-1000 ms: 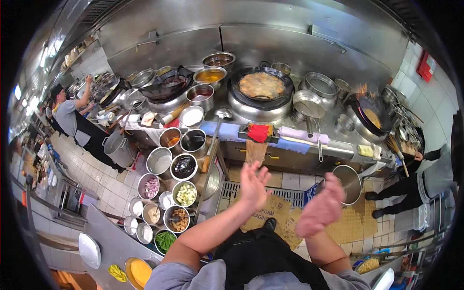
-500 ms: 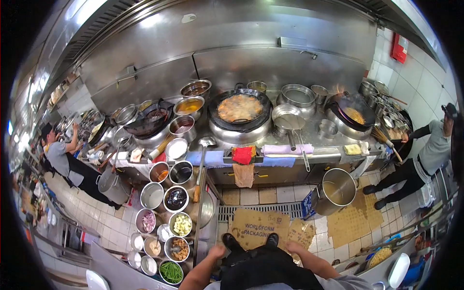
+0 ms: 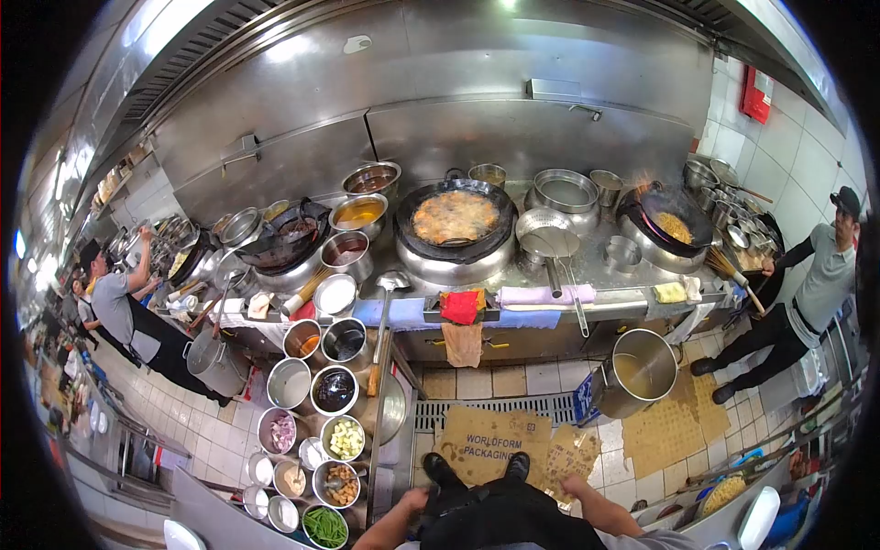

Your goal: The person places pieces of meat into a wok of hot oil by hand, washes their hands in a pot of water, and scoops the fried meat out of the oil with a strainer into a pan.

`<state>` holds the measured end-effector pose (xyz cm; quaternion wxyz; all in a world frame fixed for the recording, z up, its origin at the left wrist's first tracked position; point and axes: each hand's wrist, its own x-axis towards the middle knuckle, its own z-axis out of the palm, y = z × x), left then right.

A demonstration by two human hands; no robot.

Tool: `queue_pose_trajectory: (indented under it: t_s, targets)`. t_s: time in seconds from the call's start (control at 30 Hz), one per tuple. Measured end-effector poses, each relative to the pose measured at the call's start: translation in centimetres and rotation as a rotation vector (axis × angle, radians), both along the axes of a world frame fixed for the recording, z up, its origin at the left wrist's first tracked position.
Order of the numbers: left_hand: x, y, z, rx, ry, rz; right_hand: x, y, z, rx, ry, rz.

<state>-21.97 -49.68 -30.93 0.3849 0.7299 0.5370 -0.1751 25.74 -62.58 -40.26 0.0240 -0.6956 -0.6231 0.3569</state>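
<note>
My left hand [image 3: 414, 500] hangs low beside the black apron [image 3: 500, 518], close to the counter of ingredient pots. On the apron's other side, my right hand [image 3: 576, 488] is held low over the floor. Nothing shows in either hand; their fingers point away from view and are too small to make out. Ahead of me, a big black wok [image 3: 456, 220] holds orange-brown food in bubbling, steaming liquid. A long-handled ladle [image 3: 392, 282] lies at the stove's front left of it. A perforated strainer [image 3: 547, 236] rests to its right, apart from both hands.
Metal pots with green beans [image 3: 324, 526], chopped onion [image 3: 278, 429] and dark sauce [image 3: 335, 390] crowd the left counter. A tall stockpot [image 3: 639, 371] stands at right. Cardboard [image 3: 495, 440] covers the floor by my shoes. Co-workers stand left [image 3: 128, 302] and right [image 3: 820, 284].
Both my hands and shoes have shifted slightly in view, the hands lower. Flames at the right wok have shrunk. The right co-worker's head has turned up, and the left one has shifted right.
</note>
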Motion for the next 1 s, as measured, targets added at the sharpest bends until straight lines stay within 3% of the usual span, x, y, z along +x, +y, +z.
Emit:
queue_pose_trajectory:
  t_s: [0.03, 0.07, 0.13, 0.17, 0.27, 0.33, 0.43, 0.53, 0.57, 0.63, 0.67, 0.73, 0.9, 1.0]
  targets:
    - [1.1, 1.7, -0.1, 0.034, -0.033, -0.006, -2.2, 2.8, 5.9, -0.161, 0.167, -0.239]
    - [2.0, 3.4, -0.5, 0.070, -0.066, -0.012, -5.5, 6.3, 15.5, -0.286, 0.306, -0.508]
    - [5.0, 5.2, 5.4, 0.137, -0.115, 0.087, -5.8, 9.6, 10.8, 0.244, 0.054, -0.184]
    - [6.0, 5.8, 7.4, 0.198, -0.163, 0.184, -6.2, 11.0, 10.8, 0.255, 0.052, -0.182]
    - [7.0, 7.4, 5.9, 0.247, -0.293, 0.270, -8.5, 14.0, 11.7, 0.188, 0.237, -0.373]
    - [6.8, 7.2, 6.0, 0.242, -0.308, 0.258, -9.1, 14.1, 12.4, 0.268, 0.294, -0.359]
    - [5.1, 4.5, 5.8, 0.139, -0.323, 0.175, -8.7, 11.0, 13.2, 0.171, 0.257, -0.318]
    - [3.0, 2.2, 5.7, -0.070, -0.130, 0.109, -7.1, 6.7, 10.5, 0.184, -0.029, -0.201]
    - [2.2, 0.9, 5.4, 0.005, -0.087, 0.147, -6.2, 5.0, 9.9, 0.124, -0.087, -0.185]
    - [0.0, -1.4, 4.4, 0.076, -0.037, 0.191, -2.4, 0.5, -0.5, 0.239, -0.148, -0.045]
    - [-1.2, -2.2, 3.9, 0.029, -0.049, 0.269, -2.8, 0.0, 1.9, 0.236, -0.144, -0.042]
    - [-3.0, -3.8, 3.3, -0.027, -0.058, 0.344, -3.4, -2.2, 8.4, 0.027, -0.067, -0.582]
    - [-4.8, -3.8, 1.9, -0.002, 0.057, 0.400, -1.9, -3.5, 7.4, 0.017, -0.091, -0.702]
    - [-3.3, -2.1, 2.2, 0.059, 0.002, 0.467, -3.1, -0.6, 9.6, 0.194, -0.106, -0.680]
